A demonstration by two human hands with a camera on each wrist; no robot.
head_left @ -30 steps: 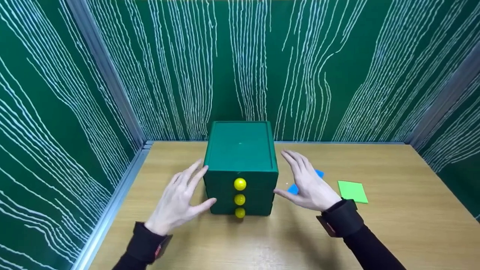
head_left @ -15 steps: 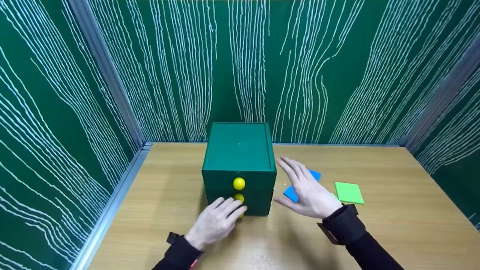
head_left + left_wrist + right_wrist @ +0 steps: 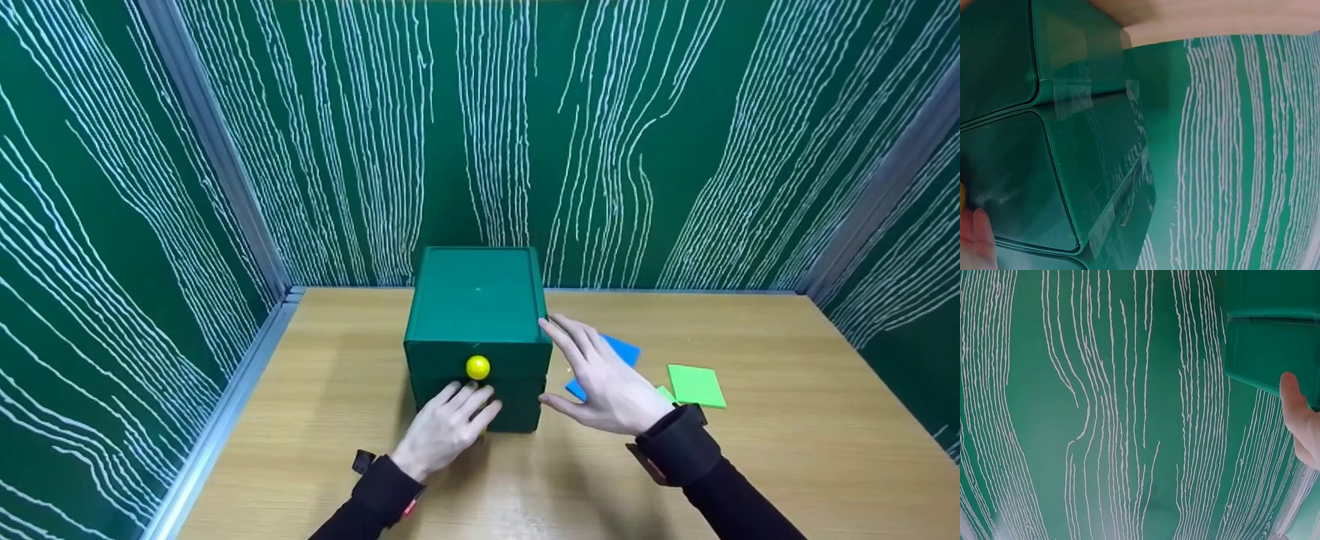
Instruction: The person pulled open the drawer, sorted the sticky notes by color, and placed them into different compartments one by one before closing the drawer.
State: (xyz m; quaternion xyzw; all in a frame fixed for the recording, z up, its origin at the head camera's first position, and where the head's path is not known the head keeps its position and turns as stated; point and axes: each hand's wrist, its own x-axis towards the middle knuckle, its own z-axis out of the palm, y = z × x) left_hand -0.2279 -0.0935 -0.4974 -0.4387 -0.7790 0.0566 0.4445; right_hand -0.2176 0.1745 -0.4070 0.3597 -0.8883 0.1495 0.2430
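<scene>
A green drawer cabinet (image 3: 478,294) faces me with yellow ball knobs one above another. The top drawer knob (image 3: 478,367) shows in full. My left hand (image 3: 444,429) has its fingers curled over the middle drawer knob, which they hide in the head view. In the left wrist view a sliver of that yellow knob (image 3: 961,197) shows at the left edge beside the fingertips (image 3: 982,233). My right hand (image 3: 611,390), fingers extended and thumb spread, is at the cabinet's right side. One fingertip is right at its top right edge, as the right wrist view also shows fingers (image 3: 1294,405) there.
On the wooden table (image 3: 810,420), to the right, lie a blue flat piece (image 3: 621,350), partly behind my right hand, and a light green square (image 3: 697,385). Green walls with white wavy lines (image 3: 495,112) enclose the back and sides.
My left hand has moved from the cabinet's left side to the middle knob, its fingers now curled over it. The right hand has come slightly left, to the cabinet's edge.
</scene>
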